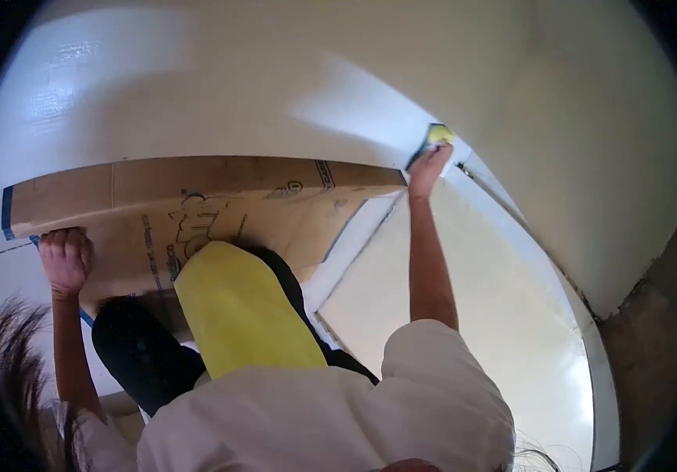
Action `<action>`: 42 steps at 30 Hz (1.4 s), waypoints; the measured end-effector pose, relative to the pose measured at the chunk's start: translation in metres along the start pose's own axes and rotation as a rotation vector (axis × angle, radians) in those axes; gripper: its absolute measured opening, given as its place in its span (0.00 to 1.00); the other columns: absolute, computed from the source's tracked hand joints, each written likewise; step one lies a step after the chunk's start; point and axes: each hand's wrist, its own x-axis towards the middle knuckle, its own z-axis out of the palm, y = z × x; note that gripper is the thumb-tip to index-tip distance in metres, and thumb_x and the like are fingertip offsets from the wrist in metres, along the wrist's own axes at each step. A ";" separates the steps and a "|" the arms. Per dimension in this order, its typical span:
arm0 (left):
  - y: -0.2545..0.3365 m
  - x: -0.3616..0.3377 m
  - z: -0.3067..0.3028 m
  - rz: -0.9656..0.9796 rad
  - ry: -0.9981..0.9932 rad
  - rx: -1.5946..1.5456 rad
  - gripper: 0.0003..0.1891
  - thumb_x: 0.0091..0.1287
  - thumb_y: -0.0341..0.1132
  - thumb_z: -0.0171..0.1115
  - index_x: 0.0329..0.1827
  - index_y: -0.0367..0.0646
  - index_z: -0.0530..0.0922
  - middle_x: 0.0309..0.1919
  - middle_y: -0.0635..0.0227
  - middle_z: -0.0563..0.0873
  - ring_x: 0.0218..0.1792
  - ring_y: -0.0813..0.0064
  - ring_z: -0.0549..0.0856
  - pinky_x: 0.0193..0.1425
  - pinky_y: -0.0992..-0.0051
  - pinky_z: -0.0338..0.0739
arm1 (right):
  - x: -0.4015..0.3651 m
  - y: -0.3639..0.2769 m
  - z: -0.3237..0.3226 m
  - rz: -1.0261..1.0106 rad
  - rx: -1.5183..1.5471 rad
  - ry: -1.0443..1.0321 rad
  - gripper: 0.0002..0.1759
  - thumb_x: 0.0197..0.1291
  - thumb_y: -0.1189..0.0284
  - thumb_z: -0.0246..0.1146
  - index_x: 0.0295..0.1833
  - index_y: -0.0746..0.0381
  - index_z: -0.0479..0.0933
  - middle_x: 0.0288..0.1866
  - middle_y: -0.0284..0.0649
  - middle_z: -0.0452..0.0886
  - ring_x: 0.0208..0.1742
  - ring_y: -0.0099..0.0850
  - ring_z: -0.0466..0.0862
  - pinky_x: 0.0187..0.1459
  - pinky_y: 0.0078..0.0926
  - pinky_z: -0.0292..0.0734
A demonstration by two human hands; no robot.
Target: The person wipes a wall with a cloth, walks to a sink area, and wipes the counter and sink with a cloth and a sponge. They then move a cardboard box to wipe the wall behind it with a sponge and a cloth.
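Note:
My left hand is closed at the left end of a folded sheet of cardboard, its fingers curled over the edge. Blue tape lines parts of the cardboard's edge, and dark print covers its face. Stretched out far to the upper right, my right hand is closed on a small flat yellow-and-dark hand tool. The tool touches the pale surface near a corner seam. Its exact kind is hard to make out, since my fingers cover part of it.
A broad white surface lies beyond the cardboard. To the right are a pale panel and a beige wall with a rough, chipped lower edge. My knees, in dark trousers, and a yellow cloth are against the cardboard.

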 end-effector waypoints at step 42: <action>-0.005 0.019 -0.026 0.043 -0.092 -0.026 0.15 0.54 0.40 0.49 0.44 0.49 0.73 0.39 0.73 0.73 0.41 0.74 0.72 0.47 0.74 0.65 | 0.000 -0.339 0.039 -1.106 -0.124 -0.498 0.27 0.51 0.73 0.53 0.61 0.64 0.67 0.34 0.41 0.66 0.37 0.36 0.64 0.41 0.32 0.60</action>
